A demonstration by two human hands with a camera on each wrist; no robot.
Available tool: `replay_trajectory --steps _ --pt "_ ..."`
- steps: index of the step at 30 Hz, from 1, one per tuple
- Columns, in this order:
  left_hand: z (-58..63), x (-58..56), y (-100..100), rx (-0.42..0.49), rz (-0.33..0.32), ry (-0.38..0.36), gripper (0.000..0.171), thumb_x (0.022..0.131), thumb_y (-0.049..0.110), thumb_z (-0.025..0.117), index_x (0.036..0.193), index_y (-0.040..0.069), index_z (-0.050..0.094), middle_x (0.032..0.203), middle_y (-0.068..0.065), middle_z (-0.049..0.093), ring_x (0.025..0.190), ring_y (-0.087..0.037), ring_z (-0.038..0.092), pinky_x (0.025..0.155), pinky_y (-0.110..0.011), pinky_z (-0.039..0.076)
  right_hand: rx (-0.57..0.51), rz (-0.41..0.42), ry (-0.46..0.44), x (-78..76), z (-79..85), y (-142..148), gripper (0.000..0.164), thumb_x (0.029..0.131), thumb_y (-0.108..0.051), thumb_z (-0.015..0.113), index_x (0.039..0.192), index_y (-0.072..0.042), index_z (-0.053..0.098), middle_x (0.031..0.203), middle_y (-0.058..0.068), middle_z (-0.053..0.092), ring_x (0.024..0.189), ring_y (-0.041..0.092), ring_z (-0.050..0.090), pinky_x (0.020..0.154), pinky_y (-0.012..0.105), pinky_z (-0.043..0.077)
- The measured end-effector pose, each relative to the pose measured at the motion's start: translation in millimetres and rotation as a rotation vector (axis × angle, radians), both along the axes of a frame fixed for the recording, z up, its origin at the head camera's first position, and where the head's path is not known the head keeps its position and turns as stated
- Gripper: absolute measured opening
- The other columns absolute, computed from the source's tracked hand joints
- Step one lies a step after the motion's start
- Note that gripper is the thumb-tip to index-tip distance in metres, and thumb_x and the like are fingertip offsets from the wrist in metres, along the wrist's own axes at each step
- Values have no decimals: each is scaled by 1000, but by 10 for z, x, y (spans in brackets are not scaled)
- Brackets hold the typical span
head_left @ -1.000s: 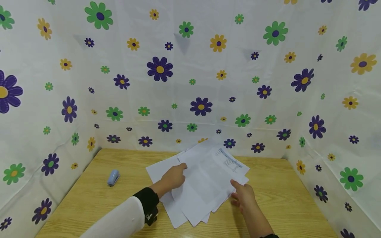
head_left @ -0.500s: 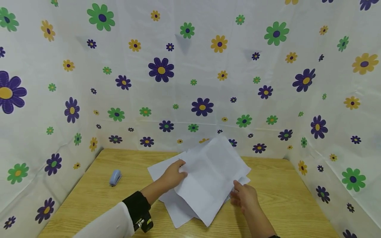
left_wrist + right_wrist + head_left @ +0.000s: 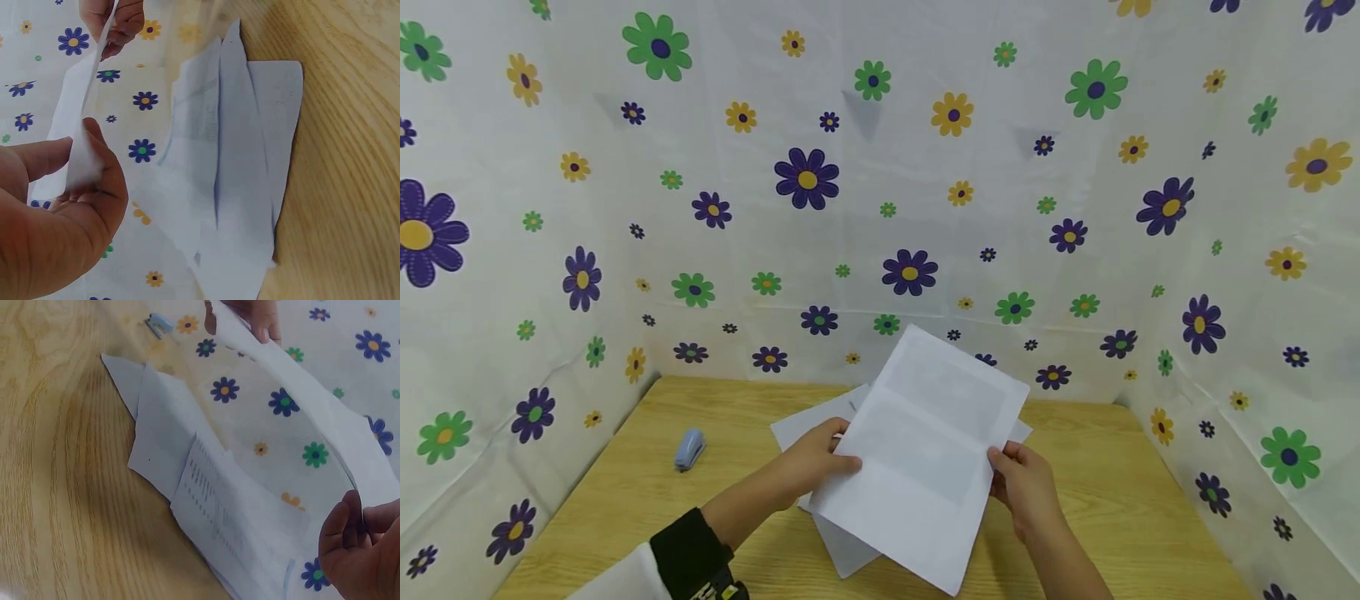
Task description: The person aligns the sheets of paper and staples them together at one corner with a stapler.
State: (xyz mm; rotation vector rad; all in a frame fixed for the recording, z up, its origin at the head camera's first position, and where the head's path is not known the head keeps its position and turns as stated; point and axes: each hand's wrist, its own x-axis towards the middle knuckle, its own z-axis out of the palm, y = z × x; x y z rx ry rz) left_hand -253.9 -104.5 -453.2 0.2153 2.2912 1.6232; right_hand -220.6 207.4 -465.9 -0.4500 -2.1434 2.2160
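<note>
Both hands hold a white sheet of paper (image 3: 917, 450) up off the table, tilted, its blank side towards the head camera; whether it is one sheet or more I cannot tell. My left hand (image 3: 816, 458) pinches its left edge, thumb on the near face and fingers behind, as the left wrist view shows with the hand (image 3: 75, 194) close up. On the opposite edge my right hand (image 3: 1024, 483) pinches the paper between thumb and fingers. Below lie several loose, overlapping papers (image 3: 237, 162); printed lines show on one paper (image 3: 219, 512) in the right wrist view.
A small light-blue stapler (image 3: 689, 450) sits on the wooden table (image 3: 1120, 500), left of the papers. White cloth (image 3: 865, 233) printed with flowers encloses the table at the back and both sides.
The top paper has been lifted off the pile and turned more upright, hiding the printed sheet seen earlier. My left hand has moved slightly down and left; the right hand now grips the paper's edge.
</note>
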Motion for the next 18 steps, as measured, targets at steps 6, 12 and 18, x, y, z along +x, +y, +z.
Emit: replay_trajectory --steps 6,12,18 --pt "181 121 -146 72 -2 12 39 102 19 64 133 1 50 105 -14 67 85 -24 69 62 -42 60 108 76 -5 121 115 -104 32 103 -10 60 127 11 56 104 14 70 84 17 69 73 33 60" --pt "172 242 -231 19 43 38 28 100 13 66 121 0 54 94 -12 59 79 -22 67 53 -39 57 152 150 -12 279 83 -254 27 100 -7 63 119 11 61 93 12 72 77 19 70 66 36 60" --pt "31 379 -319 -48 30 58 26 95 9 71 115 1 56 93 -11 62 72 -22 68 49 -41 57 223 240 -10 387 6 -297 28 98 -9 65 118 11 61 86 10 72 67 21 69 59 36 59"
